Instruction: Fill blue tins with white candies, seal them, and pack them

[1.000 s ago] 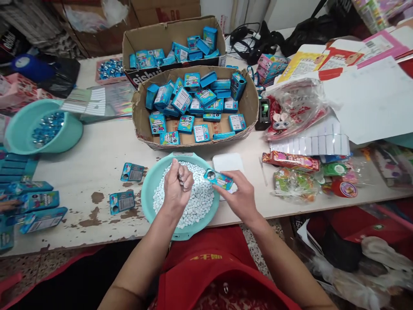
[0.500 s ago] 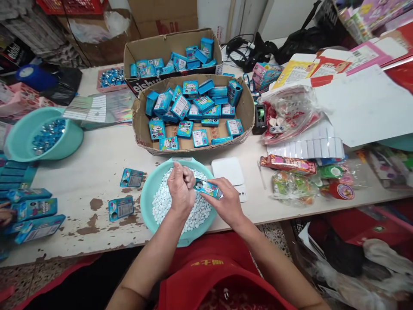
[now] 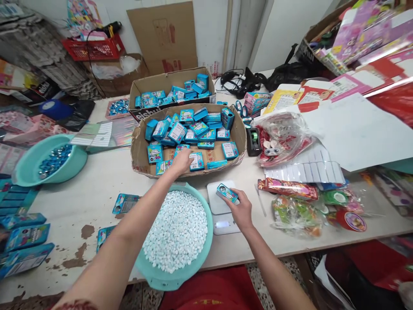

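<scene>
From the head camera, at the centre of the frame, we read "CARAMELO" on several of the blue boxes (image 3: pixel 199 128) heaped inside the front carton (image 3: pixel 139 148). Behind it, the rear carton (image 3: pixel 171 81) carries a bold "eishui", its last letters covered by the front one, and the same word marks a dark box (image 3: pixel 47 88) at upper left. The left hand (image 3: pixel 182 162) dips over the front carton's near wall, thumb beside a box with a white printed panel; its fingers are partly out of our sight, and we cannot tell whether they grip anything. Right of centre, the right hand (image 3: pixel 242 207) is closed around one small blue box (image 3: pixel 227 193), pinching it between thumb and fingers with its round opening showing, above the plate of a white scale (image 3: pixel 217 207). We see the scale's display lit but cannot read it. Below centre, a teal bowl (image 3: pixel 174 282) holds white pellets (image 3: pixel 177 232), its left side partly behind the left forearm (image 3: pixel 129 228), which also covers part of two blue boxes at left. More packs (image 3: pixel 28 237) at the left edge are cut off by the frame, and yellow lettering on a red garment (image 3: pixel 211 286), bottom centre, is too cropped for us to read.
</scene>
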`<state>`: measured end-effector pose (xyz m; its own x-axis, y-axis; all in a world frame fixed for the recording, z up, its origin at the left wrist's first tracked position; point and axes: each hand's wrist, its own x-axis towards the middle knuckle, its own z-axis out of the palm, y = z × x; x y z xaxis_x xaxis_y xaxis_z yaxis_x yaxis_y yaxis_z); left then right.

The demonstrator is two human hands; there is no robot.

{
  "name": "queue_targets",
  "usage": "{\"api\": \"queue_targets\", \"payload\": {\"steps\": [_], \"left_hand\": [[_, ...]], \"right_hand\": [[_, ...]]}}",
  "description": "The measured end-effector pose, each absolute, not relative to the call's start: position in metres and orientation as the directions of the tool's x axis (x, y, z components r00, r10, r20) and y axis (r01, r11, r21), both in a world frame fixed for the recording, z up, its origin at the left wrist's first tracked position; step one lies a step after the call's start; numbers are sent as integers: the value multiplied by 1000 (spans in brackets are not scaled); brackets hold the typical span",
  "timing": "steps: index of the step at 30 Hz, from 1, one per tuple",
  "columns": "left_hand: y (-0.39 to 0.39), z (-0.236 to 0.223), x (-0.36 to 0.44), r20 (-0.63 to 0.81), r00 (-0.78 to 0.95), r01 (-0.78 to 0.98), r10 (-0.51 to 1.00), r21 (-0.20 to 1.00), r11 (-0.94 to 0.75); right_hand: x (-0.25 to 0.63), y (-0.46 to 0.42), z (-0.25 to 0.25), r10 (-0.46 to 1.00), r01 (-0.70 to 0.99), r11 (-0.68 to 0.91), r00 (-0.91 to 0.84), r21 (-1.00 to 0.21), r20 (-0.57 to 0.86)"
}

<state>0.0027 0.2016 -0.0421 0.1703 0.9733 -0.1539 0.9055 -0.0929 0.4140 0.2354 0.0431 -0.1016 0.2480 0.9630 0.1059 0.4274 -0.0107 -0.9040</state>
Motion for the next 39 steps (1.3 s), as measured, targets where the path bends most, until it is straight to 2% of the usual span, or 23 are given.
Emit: {"api": "queue_targets", "payload": {"steps": [1, 3, 7, 10, 11, 13, 15, 17, 19, 20, 22, 24, 25, 27, 29, 31, 33, 35, 37, 39], "left_hand": [[223, -49, 10, -252, 168, 932, 953, 354, -71], [250, -62, 20, -354, 153, 955, 922, 293, -46], [261, -73, 22, -356, 147, 954, 923, 297, -37], [250, -60, 14, -341, 194, 942, 920, 327, -78], [242, -52, 11, -301, 215, 929, 929, 355, -100], [217, -32, 4, -126, 230, 879, 965, 453, -151], [180, -7, -3, 106, 179, 787, 978, 581, -207], [136, 18, -5, 209, 116, 676, 971, 699, -231], [94, 36, -5, 149, 156, 541, 976, 814, -211], [76, 41, -4, 97, 202, 471, 975, 863, -183], [49, 40, -6, 4, 285, 346, 959, 932, -106], [33, 23, -17, -37, 259, 266, 965, 963, -34], [28, 9, -25, -46, 200, 271, 979, 963, -10], [19, -28, -47, -62, 56, 408, 996, 913, 34], [10, -67, -64, -80, -40, 658, 996, 748, 87], [1, -99, -71, -114, -70, 814, 991, 568, 123], [-5, -117, -63, -156, -92, 877, 983, 455, 154], [-8, -121, -48, -221, -93, 898, 971, 403, 178], [-9, -115, -33, -298, -53, 904, 953, 392, 173], [-10, -109, -25, -326, -20, 895, 945, 415, 162]], "right_hand": [[234, 44, -105, 964, 429, -1, 240, -903, 113], [235, 42, -107, 962, 453, 16, 236, -891, 137], [244, 26, -95, 936, 543, 49, 267, -838, 228], [249, 15, -79, 912, 587, 86, 280, -805, 302], [248, 13, -72, 905, 594, 105, 275, -798, 324], [241, 12, -57, 897, 596, 162, 243, -787, 368], [227, 13, -40, 883, 585, 236, 205, -776, 423], [209, 16, -22, 872, 557, 296, 175, -776, 458], [190, 18, -8, 907, 495, 289, 130, -819, 399], [182, 18, -4, 945, 444, 247, 86, -861, 316], [171, 17, 0, 996, 297, 80, -54, -951, 67], [170, 12, -4, 975, 144, -127, -162, -981, -150], [173, 8, -8, 960, 81, -210, -170, -974, -221], [186, -4, -17, 948, -3, -311, -73, -950, -310], [200, -22, -24, 931, -34, -358, 65, -933, -360], [206, -43, -27, 906, -44, -404, 116, -914, -407], [200, -67, -25, 882, -46, -468, 45, -883, -469], [182, -87, -22, 850, -37, -524, -86, -851, -520], [162, -100, -21, 834, -6, -531, -181, -847, -522], [148, -104, -22, 857, 47, -477, -198, -878, -476]]}}
